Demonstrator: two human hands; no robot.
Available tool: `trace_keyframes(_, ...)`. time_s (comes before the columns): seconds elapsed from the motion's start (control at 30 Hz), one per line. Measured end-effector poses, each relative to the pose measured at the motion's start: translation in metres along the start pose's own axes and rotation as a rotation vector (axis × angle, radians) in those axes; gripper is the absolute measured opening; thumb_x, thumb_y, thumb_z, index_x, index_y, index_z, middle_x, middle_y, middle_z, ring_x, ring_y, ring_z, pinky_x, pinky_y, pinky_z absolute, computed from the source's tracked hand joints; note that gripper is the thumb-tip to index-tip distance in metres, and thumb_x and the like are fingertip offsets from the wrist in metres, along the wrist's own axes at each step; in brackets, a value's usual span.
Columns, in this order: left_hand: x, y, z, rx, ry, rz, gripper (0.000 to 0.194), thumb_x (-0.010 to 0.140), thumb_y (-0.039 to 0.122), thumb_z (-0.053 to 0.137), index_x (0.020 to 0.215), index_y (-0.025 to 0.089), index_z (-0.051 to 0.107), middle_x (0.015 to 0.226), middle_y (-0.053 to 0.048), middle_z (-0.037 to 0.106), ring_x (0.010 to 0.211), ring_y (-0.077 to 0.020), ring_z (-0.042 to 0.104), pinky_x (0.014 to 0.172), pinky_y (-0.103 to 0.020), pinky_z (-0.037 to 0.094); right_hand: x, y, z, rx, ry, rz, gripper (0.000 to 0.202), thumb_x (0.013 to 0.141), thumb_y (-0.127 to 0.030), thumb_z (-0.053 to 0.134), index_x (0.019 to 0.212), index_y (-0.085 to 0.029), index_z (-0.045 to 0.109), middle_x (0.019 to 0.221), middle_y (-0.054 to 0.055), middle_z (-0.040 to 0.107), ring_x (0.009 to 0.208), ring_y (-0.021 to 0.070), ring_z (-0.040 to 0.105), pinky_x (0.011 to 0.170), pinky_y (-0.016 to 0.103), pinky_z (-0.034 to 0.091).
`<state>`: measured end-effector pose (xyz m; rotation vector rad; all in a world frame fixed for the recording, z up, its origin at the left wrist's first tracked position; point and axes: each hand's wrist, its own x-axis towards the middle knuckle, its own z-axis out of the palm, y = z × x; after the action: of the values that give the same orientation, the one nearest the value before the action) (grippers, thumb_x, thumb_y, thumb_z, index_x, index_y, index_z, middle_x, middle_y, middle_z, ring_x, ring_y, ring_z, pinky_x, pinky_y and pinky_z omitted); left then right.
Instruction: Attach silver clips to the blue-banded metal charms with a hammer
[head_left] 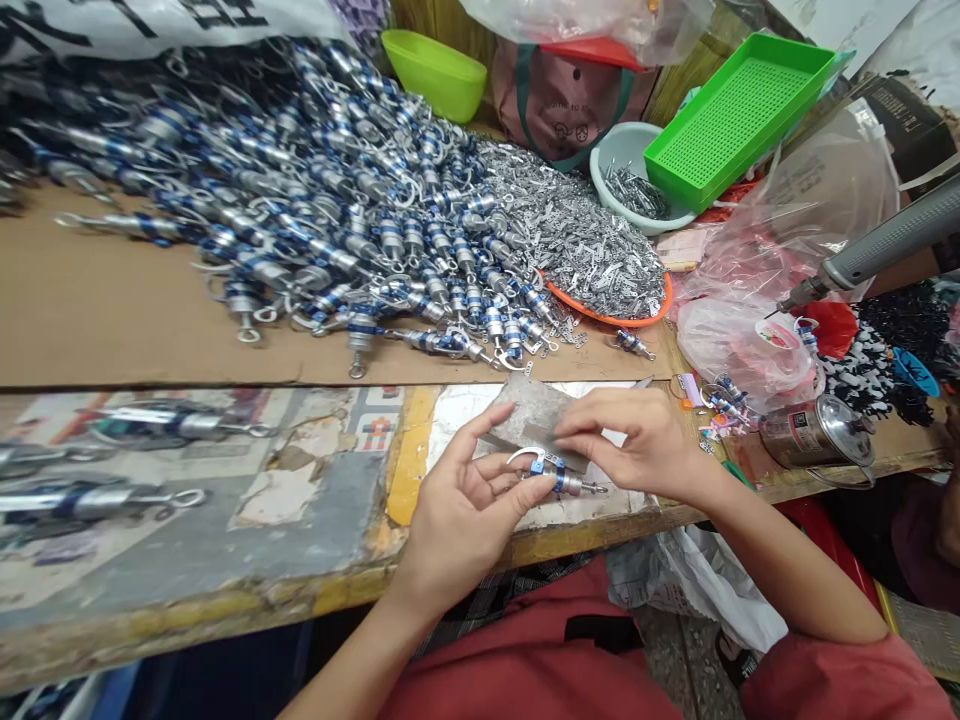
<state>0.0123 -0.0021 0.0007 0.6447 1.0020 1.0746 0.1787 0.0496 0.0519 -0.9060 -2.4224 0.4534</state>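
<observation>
My left hand [469,500] holds a small blue-and-silver metal assembly [559,474] between thumb and fingers, its curved white hook toward the palm and its ringed end pointing right. Just above it, my right hand [630,435] has thumb and fingertips pinched together; whatever they hold is too small to make out. Behind both hands lies a flat grey metal block [536,405] on a white patch of the worn table. Beyond the block, a large heap of similar blue-and-silver assemblies [390,230] covers the cardboard [97,300].
Small metal plates fill an orange-rimmed tray [645,322] behind the hands. A pale bowl [611,150], a green basket [735,120] and a power screwdriver [877,245] are at the right, near a metal canister [814,435]. More assemblies [180,422] lie on the left.
</observation>
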Motion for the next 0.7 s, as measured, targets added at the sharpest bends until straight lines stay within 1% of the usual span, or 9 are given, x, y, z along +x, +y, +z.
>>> trace_keyframes(0.07,0.000,0.000,0.000,0.001,0.001,0.004,0.086,0.059,0.025,0.080,0.132,0.014,0.036,0.070,-0.001,0.070,0.066,-0.0160,0.068,0.069,-0.029,0.058,-0.006,0.002,0.006,0.043,0.050,-0.105,0.018,0.085,-0.008,0.049,0.081,-0.016,0.064,0.078,0.004,0.071,0.073,0.0110,0.065,0.067,0.022,0.050)
trace_keyframes(0.2,0.001,-0.001,0.000,-0.003,0.009,-0.002,0.085,0.059,0.024,0.079,0.132,0.014,0.036,0.070,-0.001,0.070,0.065,-0.0146,0.067,0.069,-0.030,0.058,-0.014,-0.001,0.013,-0.135,0.056,-0.236,0.022,0.087,-0.008,0.043,0.084,-0.014,0.064,0.080,0.006,0.072,0.075,0.0146,0.065,0.065,0.027,0.050)
trace_keyframes(0.3,0.001,-0.001,0.001,-0.011,0.006,0.010,0.082,0.060,0.022,0.079,0.130,0.014,0.038,0.069,-0.001,0.069,0.065,-0.0140,0.066,0.068,-0.030,0.058,-0.018,-0.006,0.012,-0.260,0.057,-0.284,0.024,0.091,-0.010,0.040,0.087,-0.011,0.064,0.082,0.009,0.072,0.076,0.0167,0.064,0.066,0.030,0.050)
trace_keyframes(0.47,-0.002,0.002,0.004,0.005,0.045,0.011,0.077,0.060,0.021,0.079,0.127,0.017,0.043,0.068,0.001,0.067,0.065,-0.0138,0.066,0.068,-0.028,0.058,-0.027,-0.015,0.006,-0.336,-0.052,-0.253,0.021,0.092,-0.012,0.042,0.092,-0.011,0.062,0.087,0.008,0.070,0.082,0.0166,0.062,0.071,0.030,0.050)
trace_keyframes(0.53,-0.002,0.003,0.004,0.009,0.042,0.001,0.078,0.060,0.022,0.079,0.129,0.017,0.041,0.069,0.000,0.068,0.067,-0.0159,0.068,0.070,-0.030,0.058,-0.038,-0.012,0.002,-0.346,0.011,-0.173,0.021,0.092,-0.011,0.041,0.097,-0.013,0.061,0.091,0.008,0.069,0.087,0.0165,0.061,0.075,0.030,0.050)
trace_keyframes(0.57,-0.002,0.002,0.004,0.012,0.037,-0.004,0.080,0.060,0.023,0.079,0.130,0.016,0.040,0.069,0.000,0.069,0.068,-0.0167,0.069,0.070,-0.030,0.058,-0.047,-0.008,-0.001,-0.373,0.062,-0.087,0.022,0.092,-0.012,0.040,0.100,-0.015,0.061,0.093,0.008,0.067,0.089,0.0168,0.061,0.077,0.031,0.050)
trace_keyframes(0.63,0.000,0.000,0.002,0.022,0.033,-0.006,0.083,0.060,0.025,0.079,0.131,0.015,0.039,0.070,-0.002,0.070,0.069,-0.0171,0.069,0.070,-0.029,0.058,-0.067,0.004,-0.008,-0.481,0.110,0.177,0.022,0.092,-0.019,0.044,0.109,-0.016,0.058,0.099,0.010,0.064,0.092,0.0196,0.060,0.078,0.033,0.050)
trace_keyframes(0.67,0.000,-0.001,0.001,0.030,0.035,-0.003,0.084,0.059,0.026,0.080,0.132,0.015,0.039,0.070,-0.002,0.070,0.069,-0.0169,0.069,0.070,-0.029,0.058,-0.078,0.011,-0.011,-0.547,0.082,0.330,0.026,0.091,-0.025,0.048,0.114,-0.016,0.055,0.101,0.012,0.062,0.092,0.0220,0.060,0.077,0.035,0.050)
trace_keyframes(0.7,0.001,-0.002,0.000,0.038,0.035,0.001,0.086,0.058,0.027,0.080,0.132,0.014,0.039,0.069,-0.002,0.070,0.068,-0.0167,0.069,0.070,-0.028,0.058,-0.089,0.018,-0.013,-0.604,0.018,0.477,0.033,0.089,-0.032,0.050,0.118,-0.015,0.053,0.102,0.013,0.061,0.091,0.0242,0.060,0.074,0.037,0.051)
